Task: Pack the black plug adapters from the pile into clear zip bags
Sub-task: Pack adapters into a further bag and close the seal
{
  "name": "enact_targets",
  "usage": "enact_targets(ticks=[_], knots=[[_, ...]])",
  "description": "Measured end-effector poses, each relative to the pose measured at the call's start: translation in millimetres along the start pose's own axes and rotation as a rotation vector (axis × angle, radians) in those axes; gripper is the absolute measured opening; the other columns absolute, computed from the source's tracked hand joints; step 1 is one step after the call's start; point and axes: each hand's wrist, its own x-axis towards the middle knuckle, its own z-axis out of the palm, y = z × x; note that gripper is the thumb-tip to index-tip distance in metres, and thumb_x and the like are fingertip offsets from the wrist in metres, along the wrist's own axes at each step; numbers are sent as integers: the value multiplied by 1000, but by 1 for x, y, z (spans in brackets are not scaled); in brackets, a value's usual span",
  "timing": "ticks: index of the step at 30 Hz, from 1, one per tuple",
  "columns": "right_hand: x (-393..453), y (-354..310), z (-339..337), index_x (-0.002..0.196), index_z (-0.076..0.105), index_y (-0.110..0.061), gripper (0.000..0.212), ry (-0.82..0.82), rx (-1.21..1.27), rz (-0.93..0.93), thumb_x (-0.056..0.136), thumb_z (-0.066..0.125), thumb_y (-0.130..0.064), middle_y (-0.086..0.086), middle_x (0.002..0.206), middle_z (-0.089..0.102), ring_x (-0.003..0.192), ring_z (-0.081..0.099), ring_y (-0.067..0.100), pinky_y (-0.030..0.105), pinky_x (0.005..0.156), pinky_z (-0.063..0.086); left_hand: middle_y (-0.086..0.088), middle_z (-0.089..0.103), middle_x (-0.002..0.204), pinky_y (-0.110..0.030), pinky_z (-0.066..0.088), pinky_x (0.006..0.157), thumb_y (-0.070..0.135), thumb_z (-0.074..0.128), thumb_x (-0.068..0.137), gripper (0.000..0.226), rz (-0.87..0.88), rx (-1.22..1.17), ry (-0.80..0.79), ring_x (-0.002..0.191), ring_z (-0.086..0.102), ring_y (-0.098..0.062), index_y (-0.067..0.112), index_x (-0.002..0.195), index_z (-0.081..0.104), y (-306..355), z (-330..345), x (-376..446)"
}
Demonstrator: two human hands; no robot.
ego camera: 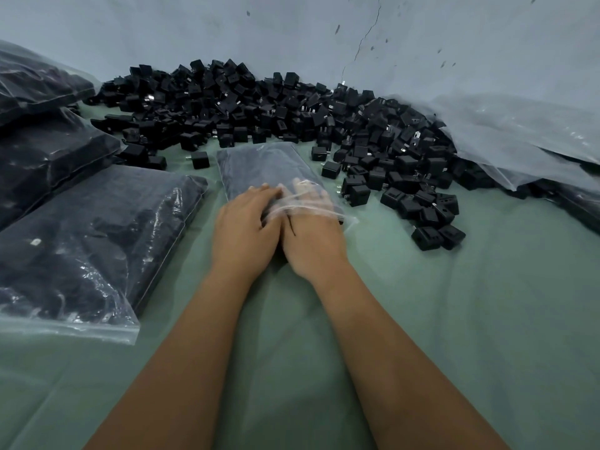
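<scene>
Setting: pale blue-grey wall (454, 43), cracked and flecked, rising behind a green cloth (454, 319) that covers the work surface.
Pile: loose black plug adapters (259, 108) heaped along the wall's foot, spilling toward the right of the hands; many remain unpacked.
Plastic sheet: clear crumpled sheet (519, 131) lying over the right end of the pile.
Filled bags: dark, full zip bags (81, 241) stacked at the left edge, the nearest lying flat with its sealed strip toward the viewer.
Current bag: clear zip bag (263, 167) lying flat on the cloth between the hands and the pile, mouth toward the viewer, already dark with adapters.
Left hand: left hand (243, 222) rests on the bag's near end, fingers fairly straight, pressing rather than clasping.
Right hand: right hand (311, 241) lies beside it, touching; its fingers seem to sit under the clear film at the mouth, but blur hides whether they pinch the plastic or hold an adapter.
Step, as judged: settling the contents or closing the mouth.
Technique: flatten the adapters into one even layer, press the air toward the opening, keep prongs away from the zip track, then run the seal from one corner across.
</scene>
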Motion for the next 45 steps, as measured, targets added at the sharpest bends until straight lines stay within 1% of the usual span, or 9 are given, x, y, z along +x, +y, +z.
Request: enact_targets(ticks=[5, 10, 16, 19, 25, 31, 35, 41, 45], knots=[[-17, -2, -19, 67, 65, -7, 21, 317, 142, 13, 79, 49, -11, 6, 67, 63, 63, 55, 22, 27, 56, 40, -3, 49, 147, -43, 28, 117, 10, 59, 89, 49, -34, 30, -11, 141, 37, -20, 20, 137, 56, -6, 0, -3], [-32, 34, -41, 95, 70, -7, 29, 487, 38, 418, 82, 48, -19, 11, 95, 60, 89, 52, 29, 36, 73, 41, -1, 45, 151, -29, 20, 116, -1, 51, 88, 55, -98, 11, 0, 143, 33, -17, 21, 138, 56, -9, -2, -7], [-45, 76, -52, 146, 29, -9, 67, 82, -128, 1027, 88, 54, -30, 17, 149, 25, 137, 20, 34, 46, 108, 23, 0, 48, 148, -19, 21, 108, -4, 49, 84, 57, -184, -37, -32, 139, 38, -16, 21, 133, 62, -8, -3, -7], [-45, 76, -49, 137, 46, -14, 50, 120, -72, 906, 88, 55, -20, 10, 139, 36, 127, 29, 30, 39, 90, 39, -4, 51, 145, -24, 23, 113, 7, 57, 88, 47, -183, -61, -40, 139, 39, -17, 19, 133, 61, -7, -5, -7], [-45, 76, -44, 109, 61, -13, 24, 248, 127, 803, 85, 61, -8, 6, 119, 44, 114, 40, 22, 26, 74, 36, 2, 49, 147, -51, 18, 119, 29, 67, 88, 45, 35, 22, -72, 144, 31, -17, 30, 133, 60, -2, -6, -7], [-36, 65, -48, 120, 56, -17, 42, 303, 372, 857, 80, 65, -9, -4, 114, 38, 106, 52, 18, 22, 82, 42, 7, 58, 138, -41, 26, 118, 38, 53, 86, 46, 76, -14, -163, 136, 44, -12, 29, 129, 63, 0, -3, -4], [-29, 26, -46, 119, 53, -21, 48, 495, 520, 523, 76, 73, -10, -7, 113, 40, 101, 51, 8, 19, 88, 46, 31, 60, 112, -29, 39, 108, 26, 63, 93, 25, -42, -257, -41, 118, 52, 6, 33, 115, 70, 0, 0, -2], [-28, -19, -18, 89, 62, -12, 18, 256, 306, 94, 75, 73, -14, 5, 95, 49, 80, 52, 20, 28, 57, 46, 8, 74, 100, -15, 52, 82, 14, 69, 90, 14, -290, -618, 166, 95, 68, 1, 24, 98, 75, 7, -2, -1], [-12, -24, -12, 103, 67, -13, 18, 90, 342, 145, 87, 58, -12, -5, 97, 43, 86, 45, 15, 35, 64, 49, 6, 76, 91, -22, 57, 72, 18, 66, 92, 12, -346, -648, 157, 87, 71, -7, 19, 100, 75, 8, -3, -2]])
